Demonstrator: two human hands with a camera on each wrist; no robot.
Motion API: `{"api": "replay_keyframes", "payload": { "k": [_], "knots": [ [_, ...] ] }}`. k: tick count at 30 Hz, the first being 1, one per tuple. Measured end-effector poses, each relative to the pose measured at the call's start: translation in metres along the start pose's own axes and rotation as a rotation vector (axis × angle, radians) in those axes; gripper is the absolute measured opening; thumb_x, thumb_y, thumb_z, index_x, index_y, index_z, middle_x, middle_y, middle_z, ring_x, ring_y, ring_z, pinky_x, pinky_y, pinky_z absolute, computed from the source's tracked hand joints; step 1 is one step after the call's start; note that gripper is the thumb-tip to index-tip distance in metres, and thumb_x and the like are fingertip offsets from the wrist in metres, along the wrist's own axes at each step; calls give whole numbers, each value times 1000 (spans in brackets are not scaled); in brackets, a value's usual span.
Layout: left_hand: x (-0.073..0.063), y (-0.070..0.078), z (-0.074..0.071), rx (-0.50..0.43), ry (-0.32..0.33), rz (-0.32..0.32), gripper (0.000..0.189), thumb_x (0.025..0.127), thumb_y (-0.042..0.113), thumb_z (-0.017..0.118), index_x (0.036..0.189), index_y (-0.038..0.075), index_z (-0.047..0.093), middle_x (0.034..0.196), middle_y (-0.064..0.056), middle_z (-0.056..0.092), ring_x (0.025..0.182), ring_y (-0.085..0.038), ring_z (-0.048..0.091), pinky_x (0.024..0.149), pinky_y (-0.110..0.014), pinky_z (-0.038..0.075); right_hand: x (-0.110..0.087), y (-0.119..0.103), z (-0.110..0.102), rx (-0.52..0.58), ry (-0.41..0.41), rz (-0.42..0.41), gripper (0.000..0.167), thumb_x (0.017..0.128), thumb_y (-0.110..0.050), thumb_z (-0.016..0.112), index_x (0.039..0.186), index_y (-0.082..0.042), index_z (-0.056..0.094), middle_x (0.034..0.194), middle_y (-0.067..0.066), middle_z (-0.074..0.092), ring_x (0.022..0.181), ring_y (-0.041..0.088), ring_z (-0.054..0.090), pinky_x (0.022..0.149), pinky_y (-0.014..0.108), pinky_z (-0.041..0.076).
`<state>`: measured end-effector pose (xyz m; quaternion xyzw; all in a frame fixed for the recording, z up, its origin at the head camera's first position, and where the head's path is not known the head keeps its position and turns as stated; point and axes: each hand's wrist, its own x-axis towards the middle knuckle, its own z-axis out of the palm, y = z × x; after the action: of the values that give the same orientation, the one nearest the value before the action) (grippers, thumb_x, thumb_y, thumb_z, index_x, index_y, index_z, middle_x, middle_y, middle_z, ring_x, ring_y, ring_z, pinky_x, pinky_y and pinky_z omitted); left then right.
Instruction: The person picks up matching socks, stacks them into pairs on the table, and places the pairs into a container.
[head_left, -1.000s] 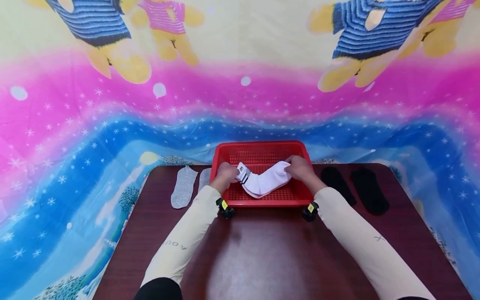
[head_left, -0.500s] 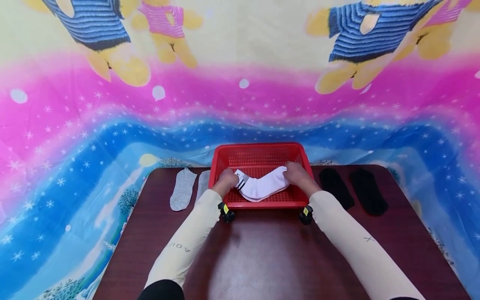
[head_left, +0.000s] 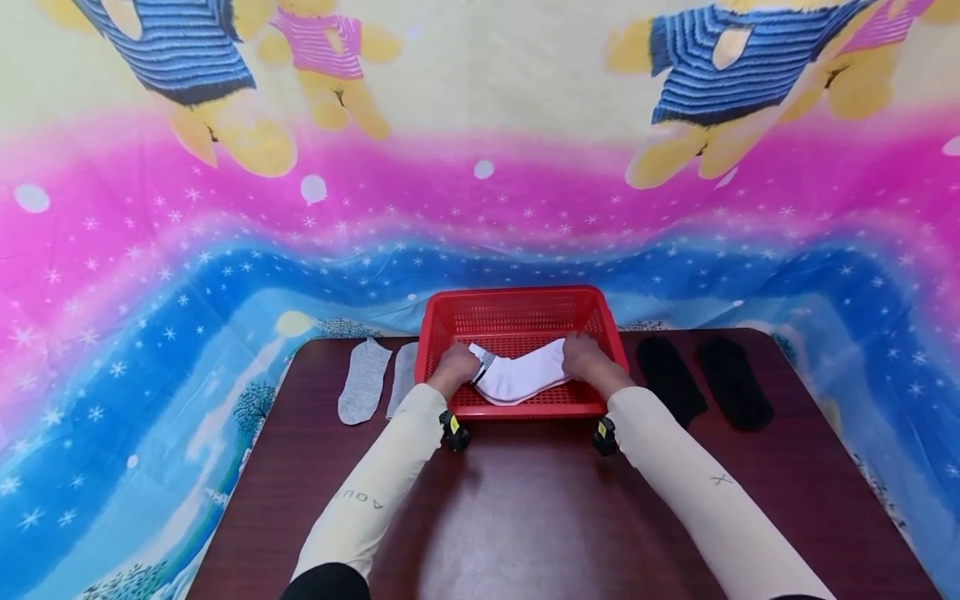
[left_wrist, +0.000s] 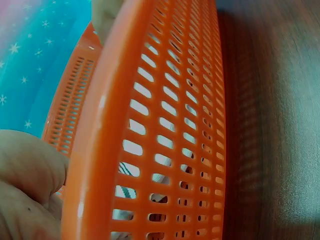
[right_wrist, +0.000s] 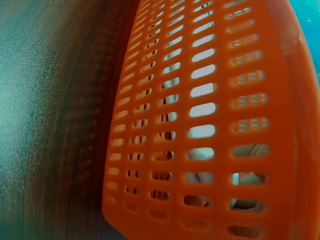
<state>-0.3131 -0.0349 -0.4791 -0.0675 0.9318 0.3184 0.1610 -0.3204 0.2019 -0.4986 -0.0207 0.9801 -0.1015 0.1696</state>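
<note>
Socks (head_left: 517, 379) inside basket (head_left: 517, 411); left hand (head_left: 456, 365) grips cuffs (head_left: 483, 363); right hand (head_left: 589, 360) toes (head_left: 553, 358).

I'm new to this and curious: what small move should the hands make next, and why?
Probably settle the white sock flat inside the red basket. The left hand grips its striped end, the right hand its other end, and it is already within the basket's walls. Whether it touches the bottom is unclear.
</note>
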Motion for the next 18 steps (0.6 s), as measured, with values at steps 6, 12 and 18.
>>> {"api": "replay_keyframes", "payload": {
  "k": [6,12,18],
  "knots": [
    [-2,1,4,105,-60,43,23,96,9,50,105,-3,68,107,-17,69,91,-25,61,84,-34,53,-7,-3,6,-35,31,-21,67,85,-5,74,142,8,41,125,28,52,116,39,48,105,54,49],
    [21,-4,4,165,-144,88,26,94,11,46,99,-2,68,105,-19,68,91,-27,65,83,-35,55,-8,-2,4,-4,17,-22,67,92,-6,66,150,6,36,144,29,44,130,44,38,111,57,43],
    [-13,13,-27,266,-131,131,23,98,15,48,93,1,66,104,-18,68,93,-28,65,83,-39,54,-19,1,-24,22,49,-107,60,98,-8,60,151,7,37,151,30,44,144,47,35,120,58,33]
  ]
}}
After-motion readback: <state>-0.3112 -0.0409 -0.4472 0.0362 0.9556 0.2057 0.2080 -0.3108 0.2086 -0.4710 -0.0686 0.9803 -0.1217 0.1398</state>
